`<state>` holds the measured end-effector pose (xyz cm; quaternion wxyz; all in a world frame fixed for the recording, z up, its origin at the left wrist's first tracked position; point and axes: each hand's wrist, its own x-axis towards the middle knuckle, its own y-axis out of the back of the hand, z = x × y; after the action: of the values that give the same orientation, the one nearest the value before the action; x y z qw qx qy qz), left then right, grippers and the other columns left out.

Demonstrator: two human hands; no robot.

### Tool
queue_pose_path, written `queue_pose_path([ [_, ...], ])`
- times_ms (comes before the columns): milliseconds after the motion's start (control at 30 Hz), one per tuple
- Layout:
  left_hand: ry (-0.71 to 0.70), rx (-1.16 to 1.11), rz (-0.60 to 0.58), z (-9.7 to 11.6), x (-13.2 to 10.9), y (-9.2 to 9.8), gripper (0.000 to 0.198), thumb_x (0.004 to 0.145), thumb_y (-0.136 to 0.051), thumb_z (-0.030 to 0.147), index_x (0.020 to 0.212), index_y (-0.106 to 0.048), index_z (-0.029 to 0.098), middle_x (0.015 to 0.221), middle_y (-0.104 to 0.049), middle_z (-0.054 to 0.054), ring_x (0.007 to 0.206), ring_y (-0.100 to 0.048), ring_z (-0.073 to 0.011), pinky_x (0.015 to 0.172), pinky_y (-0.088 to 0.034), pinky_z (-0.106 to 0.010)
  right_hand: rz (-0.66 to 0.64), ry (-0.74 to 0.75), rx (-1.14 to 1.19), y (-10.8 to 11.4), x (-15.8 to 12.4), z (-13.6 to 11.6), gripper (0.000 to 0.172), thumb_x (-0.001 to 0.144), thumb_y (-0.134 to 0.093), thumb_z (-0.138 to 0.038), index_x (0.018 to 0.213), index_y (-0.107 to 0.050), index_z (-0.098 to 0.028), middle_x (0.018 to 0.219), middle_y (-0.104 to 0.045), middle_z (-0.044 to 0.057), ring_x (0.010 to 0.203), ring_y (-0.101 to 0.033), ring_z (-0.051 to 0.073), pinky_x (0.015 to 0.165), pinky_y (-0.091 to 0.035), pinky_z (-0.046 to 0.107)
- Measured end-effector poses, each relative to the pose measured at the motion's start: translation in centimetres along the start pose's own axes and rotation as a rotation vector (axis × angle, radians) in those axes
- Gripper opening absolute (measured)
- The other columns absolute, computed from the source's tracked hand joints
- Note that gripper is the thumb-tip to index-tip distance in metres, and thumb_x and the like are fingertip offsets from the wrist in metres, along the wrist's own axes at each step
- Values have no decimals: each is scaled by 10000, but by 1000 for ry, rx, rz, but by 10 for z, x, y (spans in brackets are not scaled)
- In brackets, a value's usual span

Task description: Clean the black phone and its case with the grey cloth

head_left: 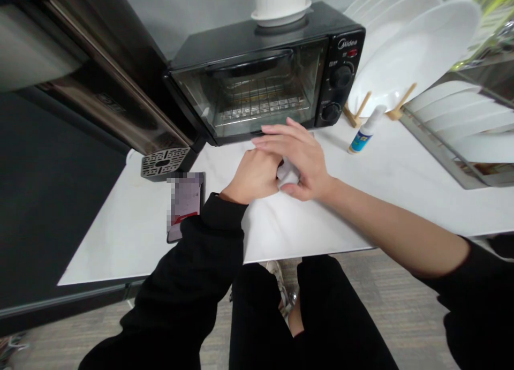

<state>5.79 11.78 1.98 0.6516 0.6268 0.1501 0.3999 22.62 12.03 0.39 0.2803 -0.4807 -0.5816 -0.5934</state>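
My two hands meet over the white counter (pixel 361 209) in front of a black toaster oven (pixel 265 70). A small white crumpled thing (pixel 287 173), perhaps a tissue or cloth, sits between them. My left hand (pixel 252 176) is curled into a fist against it. My right hand (pixel 299 158) lies over it with fingers stretched forward and the thumb side pressed on the white thing. The oven door is closed. A phone (pixel 185 204) lies on the counter beside my left sleeve.
A small white spray bottle (pixel 366 130) with a blue label stands right of the oven. White plates (pixel 409 54) lean in a wooden rack behind it; a metal dish rack (pixel 461 140) is at far right. A white pot (pixel 280 3) sits on the oven. A dark appliance (pixel 100 91) stands left.
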Motion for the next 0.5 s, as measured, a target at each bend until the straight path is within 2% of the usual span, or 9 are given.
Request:
queue_pose_path([
  [100,-24,22,10,2,0,2,376,820,-573,225,1164,-686,122,1184,-751,-168,1085,-733,-366,891,-607,-489,76,-75,13,1,-1,6,709,1031,-247,-767,1438,-571,-286,1376,-721,52,1417,-598,299,1264,-345,614],
  [267,-13,97,-32,1,-1,1,474,837,-583,242,1280,-660,95,1267,-735,-201,1168,-709,-396,965,-588,-547,15,46,-11,-1,-3,8,679,1021,-310,-766,1467,-548,-313,1355,-736,25,1386,-627,288,1273,-341,599],
  [400,-39,68,8,1,-2,2,440,818,-608,248,1231,-675,115,1207,-752,-175,1106,-731,-372,921,-606,-503,51,44,-35,2,-5,14,701,997,-366,-785,1458,-560,-294,1333,-747,38,1345,-656,290,1234,-394,597],
  [500,-14,20,24,2,-1,0,439,825,-635,266,1246,-667,144,1256,-740,-154,1140,-719,-361,938,-597,-484,52,69,-54,1,-5,11,748,953,-440,-824,1418,-594,-258,1318,-762,59,1339,-659,292,1242,-390,574],
])
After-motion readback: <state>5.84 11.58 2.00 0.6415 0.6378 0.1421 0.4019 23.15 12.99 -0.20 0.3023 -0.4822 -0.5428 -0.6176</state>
